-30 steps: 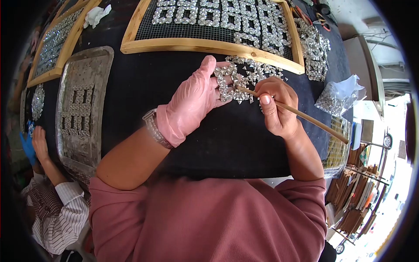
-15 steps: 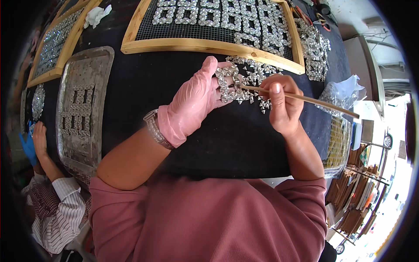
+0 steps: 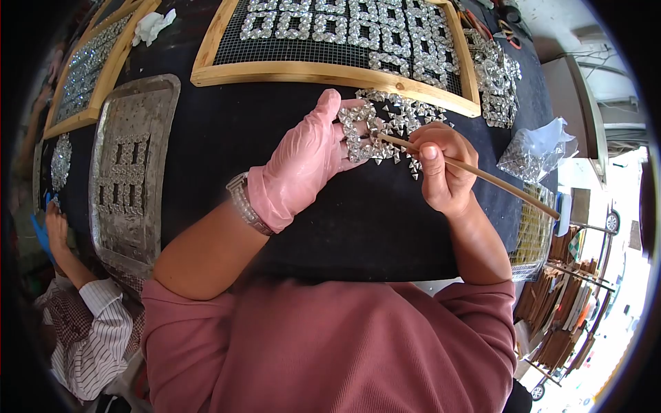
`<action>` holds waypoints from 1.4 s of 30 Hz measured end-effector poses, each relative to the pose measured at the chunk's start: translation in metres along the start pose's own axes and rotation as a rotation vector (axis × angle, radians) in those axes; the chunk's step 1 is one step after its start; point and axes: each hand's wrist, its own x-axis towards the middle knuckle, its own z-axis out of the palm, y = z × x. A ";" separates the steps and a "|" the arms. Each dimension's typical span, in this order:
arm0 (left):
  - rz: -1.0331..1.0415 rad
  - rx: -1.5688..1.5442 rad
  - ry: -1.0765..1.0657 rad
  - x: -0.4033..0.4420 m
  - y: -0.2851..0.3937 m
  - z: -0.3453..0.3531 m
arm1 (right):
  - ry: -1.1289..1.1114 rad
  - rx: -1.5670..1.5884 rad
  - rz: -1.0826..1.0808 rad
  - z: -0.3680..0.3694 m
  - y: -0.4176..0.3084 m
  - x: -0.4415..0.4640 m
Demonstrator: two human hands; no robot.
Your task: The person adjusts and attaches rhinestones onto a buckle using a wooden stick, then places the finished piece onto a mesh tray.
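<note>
In a pink glove, my left hand [image 3: 301, 160] lies palm up and cradles a rectangular jeweled frame piece [image 3: 354, 143] on its fingers, the thumb raised beside it. My right hand [image 3: 444, 167], ungloved, pinches a thin wooden stick [image 3: 499, 182] between thumb and fingers. The stick's left tip meets the right side of the jeweled frame; what exactly sits at the tip is too small to tell. Just beyond both hands, loose silver pyramid-shaped studs [image 3: 399, 118] are scattered on the dark cloth.
A wood-framed mesh screen [image 3: 289, 71] holds rows of jeweled frames. At the left stands a metal tray [image 3: 153, 206] with more. A plastic bag [image 3: 540, 150] and a jeweled pile [image 3: 501, 86] lie right. A co-worker's hand [image 3: 56, 227] works at the far left.
The stick's outer end has swung down and slightly left as my right hand rolled a little. My left hand stays nearly still. The co-worker's hands have shifted.
</note>
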 end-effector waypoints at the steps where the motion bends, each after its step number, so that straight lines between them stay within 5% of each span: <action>1: -0.001 -0.002 -0.008 0.000 0.000 -0.001 | 0.009 0.005 0.011 0.000 -0.001 0.000; 8: -0.007 0.064 0.005 -0.001 0.002 -0.001 | 0.072 0.001 0.005 -0.003 0.002 -0.003; 12: -0.002 0.064 -0.001 0.000 0.001 0.000 | 0.305 -0.014 0.315 -0.003 0.020 0.002; 16: -0.015 0.062 -0.013 0.001 0.002 -0.002 | 0.156 -0.123 0.408 -0.010 0.026 -0.004; 20: -0.005 0.060 -0.007 0.000 0.003 -0.001 | 0.277 -0.089 0.337 -0.008 0.026 -0.002; 35: -0.011 0.032 -0.026 0.002 0.001 -0.003 | 0.173 -0.202 0.393 -0.010 0.038 -0.003; 42: -0.009 0.046 -0.044 0.002 0.002 -0.004 | 0.293 0.114 0.411 -0.013 0.012 0.000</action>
